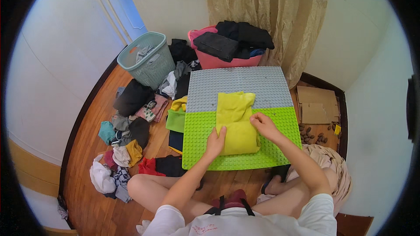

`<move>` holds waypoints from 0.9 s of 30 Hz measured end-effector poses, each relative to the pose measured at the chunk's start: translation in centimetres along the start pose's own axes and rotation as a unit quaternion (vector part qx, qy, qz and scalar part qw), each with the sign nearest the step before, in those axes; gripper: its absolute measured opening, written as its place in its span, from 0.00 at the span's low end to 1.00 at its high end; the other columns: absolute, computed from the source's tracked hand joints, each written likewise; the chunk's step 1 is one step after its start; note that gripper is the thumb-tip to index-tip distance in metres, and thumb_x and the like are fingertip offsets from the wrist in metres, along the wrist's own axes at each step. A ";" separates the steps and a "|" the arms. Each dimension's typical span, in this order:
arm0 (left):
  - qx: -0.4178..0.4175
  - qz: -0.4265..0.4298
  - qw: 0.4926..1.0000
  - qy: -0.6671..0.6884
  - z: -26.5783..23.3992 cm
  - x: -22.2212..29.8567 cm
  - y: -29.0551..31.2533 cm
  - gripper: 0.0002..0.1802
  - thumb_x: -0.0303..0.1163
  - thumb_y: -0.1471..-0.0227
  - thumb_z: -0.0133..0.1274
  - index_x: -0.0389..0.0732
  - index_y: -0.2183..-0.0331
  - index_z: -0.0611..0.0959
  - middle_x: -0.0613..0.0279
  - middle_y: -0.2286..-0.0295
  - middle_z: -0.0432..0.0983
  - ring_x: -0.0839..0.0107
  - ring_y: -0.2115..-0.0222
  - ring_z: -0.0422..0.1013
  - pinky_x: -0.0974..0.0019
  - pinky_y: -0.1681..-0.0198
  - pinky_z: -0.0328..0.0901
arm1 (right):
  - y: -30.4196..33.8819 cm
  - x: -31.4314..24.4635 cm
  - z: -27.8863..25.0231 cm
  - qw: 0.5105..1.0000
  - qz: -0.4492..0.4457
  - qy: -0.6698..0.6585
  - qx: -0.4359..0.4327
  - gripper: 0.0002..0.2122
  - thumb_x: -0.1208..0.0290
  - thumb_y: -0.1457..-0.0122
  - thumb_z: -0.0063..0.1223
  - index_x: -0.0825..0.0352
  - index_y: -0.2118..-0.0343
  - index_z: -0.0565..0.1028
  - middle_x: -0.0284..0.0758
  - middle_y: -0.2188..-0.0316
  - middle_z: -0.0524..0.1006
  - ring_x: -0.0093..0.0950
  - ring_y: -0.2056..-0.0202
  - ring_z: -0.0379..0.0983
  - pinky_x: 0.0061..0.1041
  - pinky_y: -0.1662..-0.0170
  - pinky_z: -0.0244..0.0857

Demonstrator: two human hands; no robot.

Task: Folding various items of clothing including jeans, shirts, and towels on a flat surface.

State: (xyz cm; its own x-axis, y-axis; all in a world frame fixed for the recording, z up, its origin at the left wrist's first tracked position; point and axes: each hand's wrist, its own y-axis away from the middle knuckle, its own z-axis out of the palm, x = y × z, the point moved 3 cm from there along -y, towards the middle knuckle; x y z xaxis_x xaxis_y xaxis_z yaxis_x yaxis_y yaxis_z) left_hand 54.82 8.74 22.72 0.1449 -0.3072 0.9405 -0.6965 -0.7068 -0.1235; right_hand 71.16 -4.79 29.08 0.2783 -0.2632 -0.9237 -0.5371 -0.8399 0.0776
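Observation:
A bright yellow garment (238, 137), folded into a narrow strip with its lower half thicker, lies on a grey and lime-green studded tabletop (280, 144). My left hand (215, 142) grips its lower left edge, thumb on top and the other fingers mostly hidden. At the right edge, about halfway up, my right hand (264, 126) is closed in a pinch on the cloth. The garment's upper end (236, 100) lies flatter and wrinkled on the grey half. Its exact kind cannot be made out.
Behind the table stand a pink basket (227, 61) heaped with dark clothes and a grey-green laundry basket (151, 61). Clothes piles (133, 98) cover the floor to the left. Folded green cloth (176, 121) sits by the table's left edge. Cardboard (318, 105) lies at right.

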 end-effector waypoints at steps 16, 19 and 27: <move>0.062 0.238 0.886 -0.394 2.3 6.7 -0.8 0.24 0.30 0.59 0.53 0.35 0.57 0.70 0.50 0.63 0.67 0.55 0.57 0.62 0.57 0.57 0.58 | -4.4 -1.1 0.5 0.913 -0.208 0.274 0.220 0.14 0.70 0.51 0.50 0.68 0.61 0.70 0.41 0.64 0.71 0.39 0.57 0.62 0.37 0.54 0.56; -0.006 0.304 0.901 -0.308 4.4 5.9 0.2 0.20 0.26 0.58 0.51 0.34 0.59 0.72 0.52 0.63 0.69 0.56 0.57 0.63 0.55 0.56 0.58 | -9.4 -1.9 0.9 0.901 -0.250 0.296 0.197 0.14 0.67 0.52 0.52 0.67 0.63 0.70 0.41 0.63 0.71 0.38 0.56 0.62 0.37 0.56 0.56; -0.045 0.268 0.904 -0.329 5.1 6.0 2.7 0.24 0.31 0.56 0.48 0.36 0.54 0.71 0.52 0.54 0.65 0.57 0.51 0.59 0.53 0.48 0.52 | -17.5 -0.2 5.6 0.898 -0.123 0.423 -0.011 0.18 0.59 0.51 0.51 0.67 0.63 0.69 0.40 0.70 0.75 0.39 0.62 0.69 0.39 0.59 0.60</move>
State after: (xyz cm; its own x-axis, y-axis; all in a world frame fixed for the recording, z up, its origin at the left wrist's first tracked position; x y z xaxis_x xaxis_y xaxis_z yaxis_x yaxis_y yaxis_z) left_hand 57.40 1.73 26.36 0.1359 -0.9237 0.3582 -0.8408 -0.2987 -0.4514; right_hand 76.05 12.58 25.87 0.8960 -0.3272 -0.3002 -0.3640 -0.9284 -0.0746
